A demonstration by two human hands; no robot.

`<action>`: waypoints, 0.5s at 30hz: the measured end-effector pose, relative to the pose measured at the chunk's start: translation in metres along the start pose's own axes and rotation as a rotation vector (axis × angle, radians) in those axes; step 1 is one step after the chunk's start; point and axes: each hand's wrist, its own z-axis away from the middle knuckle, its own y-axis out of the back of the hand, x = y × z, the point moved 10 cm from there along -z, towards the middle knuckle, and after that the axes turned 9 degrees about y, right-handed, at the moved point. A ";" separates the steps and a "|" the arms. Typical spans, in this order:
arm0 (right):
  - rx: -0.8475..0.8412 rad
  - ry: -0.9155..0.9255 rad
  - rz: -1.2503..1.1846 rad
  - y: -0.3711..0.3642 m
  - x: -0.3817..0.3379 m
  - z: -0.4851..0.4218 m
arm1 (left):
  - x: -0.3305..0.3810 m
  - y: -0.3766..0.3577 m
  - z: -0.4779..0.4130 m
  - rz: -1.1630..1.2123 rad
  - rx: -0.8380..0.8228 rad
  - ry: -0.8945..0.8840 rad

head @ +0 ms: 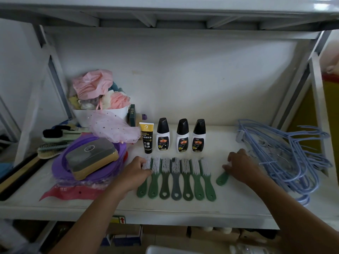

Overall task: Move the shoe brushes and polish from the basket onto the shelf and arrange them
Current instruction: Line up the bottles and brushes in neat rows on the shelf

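The row of brushes (175,180) lies along the front edge of the shelf (238,204): seven side by side, bristles up and handles toward the edge, six green and one grey. An eighth brush (222,178) sits apart to the right of the row. My right hand (242,165) is bent down over its head, apparently gripping it, and only the green handle shows. My left hand (136,171) has its fingers curled round the bristle head of the leftmost brush (145,187).

Behind the row stand three polish bottles (182,138) and a black tube (146,138), upright in a line.

I judge the moving all but done and the arranging in hand. Next, the eighth brush should slide left, just beside the seventh, handle parallel with the others, while the left hand steadies its end.

Blue hangers (293,158) are heaped at the right end, a purple basin (60,167) at the left.
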 end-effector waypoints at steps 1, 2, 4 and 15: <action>-0.004 0.006 -0.011 0.000 0.000 -0.001 | 0.000 0.000 0.000 0.000 -0.004 -0.002; -0.007 0.014 -0.034 0.000 0.000 -0.002 | 0.000 -0.001 -0.001 0.000 -0.010 -0.004; -0.007 0.034 -0.110 0.002 -0.001 -0.002 | 0.000 -0.001 -0.001 0.000 -0.019 -0.006; -0.083 0.215 -0.283 -0.003 -0.022 0.002 | -0.001 0.000 -0.002 -0.023 -0.005 0.008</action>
